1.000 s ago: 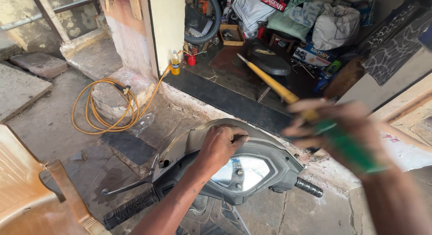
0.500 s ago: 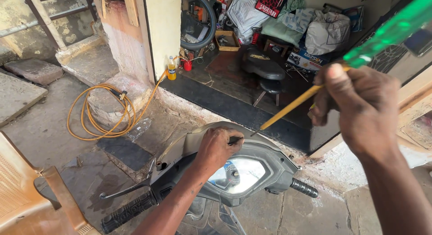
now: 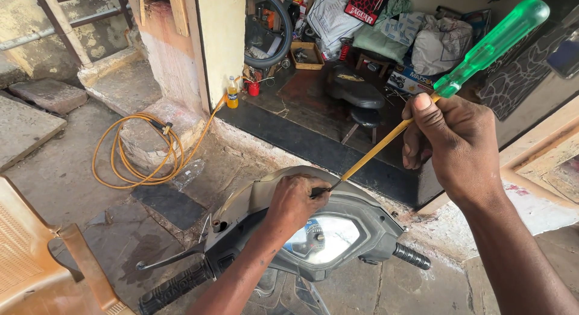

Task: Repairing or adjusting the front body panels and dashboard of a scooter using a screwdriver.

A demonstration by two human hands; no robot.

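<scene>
My left hand (image 3: 294,201) rests closed on top of a grey scooter handlebar cover (image 3: 356,213), its fingers pinching at the tip of a long screwdriver (image 3: 416,119). The screwdriver has a yellow shaft and a clear green handle pointing up to the right. My right hand (image 3: 453,145) grips the shaft just below the green handle. The tip meets the cover beside my left fingers. Below the hands lies the speedometer glass (image 3: 322,238), with black handlebar grips (image 3: 411,256) at each side.
A coiled orange hose (image 3: 142,151) lies on the concrete at left. A tan plastic chair (image 3: 42,260) stands at lower left. Beyond a black doorstep (image 3: 301,139) is a cluttered shop with a scooter seat (image 3: 356,92), a tyre (image 3: 265,26), bags and a yellow bottle (image 3: 232,93).
My right hand has swung the screwdriver round, handle now up to the right and tip down at the cover. My left hand has stayed on the handlebar cover.
</scene>
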